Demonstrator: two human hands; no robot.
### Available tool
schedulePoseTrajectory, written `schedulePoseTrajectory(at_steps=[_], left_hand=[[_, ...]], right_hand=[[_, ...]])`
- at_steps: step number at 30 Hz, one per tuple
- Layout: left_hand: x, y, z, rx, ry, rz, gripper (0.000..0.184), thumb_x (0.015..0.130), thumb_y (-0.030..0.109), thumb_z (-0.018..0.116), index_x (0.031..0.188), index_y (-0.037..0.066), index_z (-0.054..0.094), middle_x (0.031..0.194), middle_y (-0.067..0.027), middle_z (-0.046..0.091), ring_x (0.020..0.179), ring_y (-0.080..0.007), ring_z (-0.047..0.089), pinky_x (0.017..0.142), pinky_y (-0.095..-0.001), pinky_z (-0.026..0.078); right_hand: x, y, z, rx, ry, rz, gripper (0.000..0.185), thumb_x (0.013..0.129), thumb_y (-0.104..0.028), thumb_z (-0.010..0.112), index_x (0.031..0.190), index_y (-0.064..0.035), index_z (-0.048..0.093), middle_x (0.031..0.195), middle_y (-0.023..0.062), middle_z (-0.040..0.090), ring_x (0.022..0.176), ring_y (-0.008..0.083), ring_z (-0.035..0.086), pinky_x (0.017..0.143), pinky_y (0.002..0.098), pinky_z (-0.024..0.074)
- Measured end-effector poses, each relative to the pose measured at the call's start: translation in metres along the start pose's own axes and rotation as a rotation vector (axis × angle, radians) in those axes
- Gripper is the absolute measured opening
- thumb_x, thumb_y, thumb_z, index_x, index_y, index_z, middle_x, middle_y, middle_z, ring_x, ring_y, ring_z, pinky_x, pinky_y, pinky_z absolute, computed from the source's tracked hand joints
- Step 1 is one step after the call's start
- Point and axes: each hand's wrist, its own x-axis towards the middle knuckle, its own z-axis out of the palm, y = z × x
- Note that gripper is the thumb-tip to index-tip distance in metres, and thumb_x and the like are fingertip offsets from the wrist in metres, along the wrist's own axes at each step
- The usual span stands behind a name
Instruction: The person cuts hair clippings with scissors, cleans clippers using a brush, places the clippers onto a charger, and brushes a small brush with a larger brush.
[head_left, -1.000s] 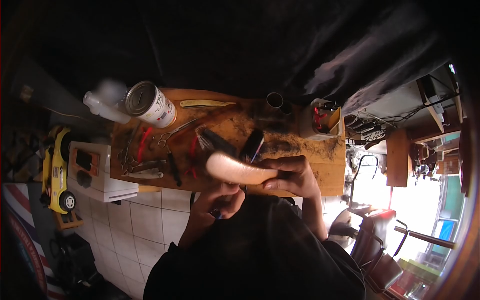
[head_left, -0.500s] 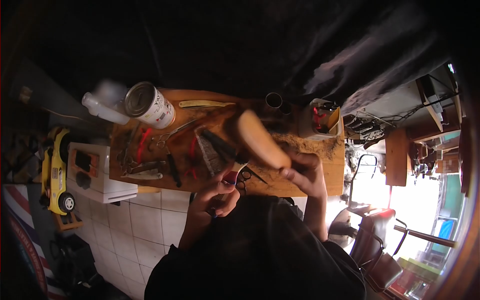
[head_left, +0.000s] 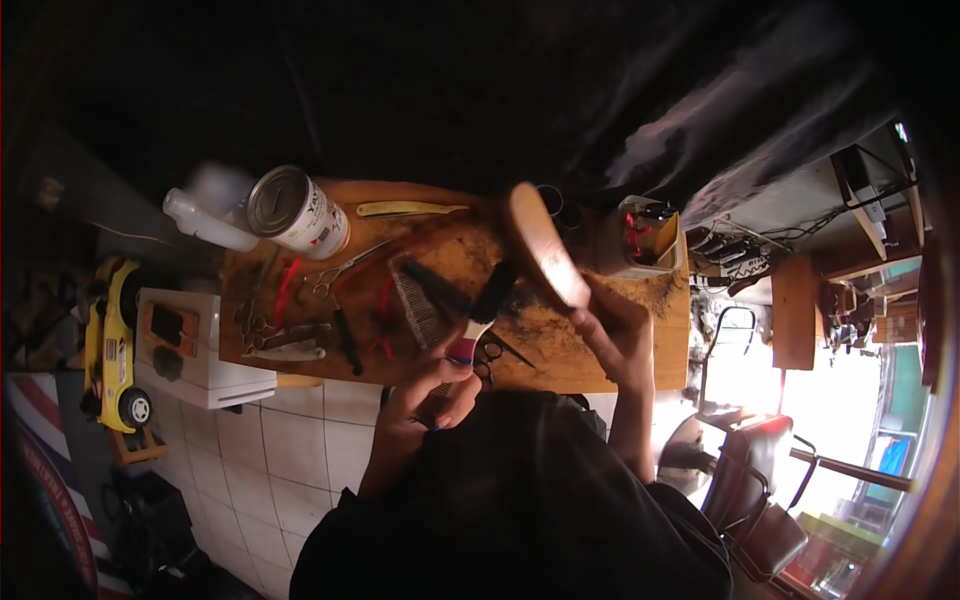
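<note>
My left hand (head_left: pixel 432 392) is closed around the handle of a small brush with black bristles (head_left: pixel 494 292), which points up and away over the table. A comb-like toothed edge shows under the same hand, partly hidden by the fingers. My right hand (head_left: pixel 622 338) grips the near end of a wooden-backed brush (head_left: pixel 545 250), tilted up above the table; its bristles cannot be made out. Close to the left hand lie a pale wide comb (head_left: pixel 413 305) with a dark tool across it, and dark-handled scissors (head_left: pixel 488 358) partly below the brush.
Dark hair clippings mark the wooden table (head_left: pixel 600 350). Around its edges are a labelled can (head_left: pixel 318 228), a spray bottle (head_left: pixel 210 218), a yellow-handled razor (head_left: pixel 410 209), silver scissors (head_left: pixel 342 268), red clips (head_left: pixel 284 285) and a tool bin (head_left: pixel 640 258). A chair (head_left: pixel 750 480) stands at right.
The wooden-backed brush has swung to a steeper angle and moved slightly right with my right hand. Fewer clippings lie on the table's right part. My left hand has barely moved.
</note>
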Motion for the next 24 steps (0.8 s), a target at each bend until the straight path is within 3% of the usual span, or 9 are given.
schedulePoseTrajectory(at_steps=[2,5,8,11,14,17,20,23,24], left_hand=[[0.002,-0.002,0.004,0.035,0.036,0.013,0.064,0.091,0.007,0.042,0.151,0.012,0.020,0.049,-0.0081,0.046,0.033,-0.0122,0.038,0.032,-0.0252,0.032],[0.003,-0.007,0.008,0.232,-0.001,0.077,0.067,0.091,0.007,0.043,0.152,0.009,0.015,0.054,-0.0060,0.046,0.037,-0.0121,0.040,0.034,-0.0250,0.034],[0.006,-0.010,0.001,0.423,-0.036,0.099,0.069,0.094,0.009,0.041,0.152,0.005,0.005,0.055,-0.0043,0.046,0.039,-0.0120,0.043,0.041,-0.0243,0.038],[0.006,-0.005,0.004,0.569,-0.027,0.100,0.069,0.095,0.010,0.040,0.152,0.002,0.000,0.052,-0.0030,0.044,0.041,-0.0116,0.045,0.045,-0.0234,0.039],[0.001,-0.001,0.006,0.578,-0.025,0.087,0.068,0.095,0.011,0.041,0.152,0.001,0.003,0.056,-0.0033,0.045,0.042,-0.0110,0.045,0.045,-0.0234,0.039],[-0.004,-0.003,0.006,0.542,-0.033,0.074,0.068,0.095,0.010,0.042,0.152,0.001,0.005,0.062,-0.0036,0.048,0.043,-0.0099,0.046,0.045,-0.0229,0.039],[0.002,-0.006,0.005,0.567,-0.001,0.152,0.067,0.095,0.007,0.044,0.152,0.002,0.007,0.073,-0.0029,0.052,0.046,-0.0069,0.046,0.044,-0.0223,0.039],[0.007,-0.009,0.003,0.654,0.117,0.224,0.068,0.095,0.007,0.045,0.152,0.003,0.008,0.081,-0.0036,0.055,0.045,-0.0058,0.045,0.043,-0.0228,0.041],[0.008,-0.010,0.000,0.683,0.132,0.238,0.068,0.095,0.006,0.045,0.152,0.003,0.009,0.085,-0.0043,0.057,0.045,-0.0055,0.045,0.044,-0.0230,0.041]], right_hand=[[-0.006,0.000,0.001,0.218,-0.155,-0.047,0.045,0.080,-0.018,0.079,0.114,0.0073,0.064,0.079,0.0088,0.069,0.076,0.0079,0.063,0.070,0.0245,0.0506],[-0.003,0.001,-0.006,-0.072,-0.350,-0.004,0.052,0.078,-0.021,0.082,0.118,0.0060,0.063,0.095,0.0082,0.070,0.088,0.0107,0.063,0.080,0.0255,0.0498],[0.003,0.004,0.004,-0.005,-0.128,-0.096,0.047,0.070,-0.026,0.085,0.106,0.0010,0.069,0.086,0.0132,0.071,0.081,0.0103,0.066,0.074,0.0276,0.0515],[0.005,0.000,0.002,-0.200,-0.123,-0.145,0.050,0.071,-0.027,0.084,0.109,0.0025,0.068,0.084,0.0131,0.072,0.079,0.0103,0.066,0.072,0.0278,0.0520],[0.007,0.013,0.002,-0.086,0.106,0.028,0.055,0.072,-0.029,0.084,0.112,0.0047,0.066,0.084,0.0135,0.072,0.077,0.0100,0.065,0.069,0.0268,0.0520],[0.016,0.014,-0.011,-0.223,0.290,0.108,0.053,0.078,-0.024,0.082,0.117,0.0063,0.063,0.080,0.0100,0.070,0.073,0.0085,0.063,0.065,0.0233,0.0508],[0.008,0.005,-0.020,-0.170,0.171,0.042,0.050,0.078,-0.019,0.081,0.118,0.0058,0.063,0.079,0.0087,0.069,0.069,0.0076,0.061,0.063,0.0220,0.0490],[-0.005,-0.005,-0.014,0.040,-0.171,-0.018,0.049,0.074,-0.017,0.083,0.114,0.0045,0.066,0.080,0.0094,0.069,0.071,0.0078,0.061,0.065,0.0235,0.0491],[-0.005,-0.008,-0.013,-0.089,-0.262,-0.083,0.046,0.071,-0.017,0.085,0.109,0.0028,0.068,0.082,0.0105,0.070,0.077,0.0102,0.064,0.070,0.0264,0.0509]])
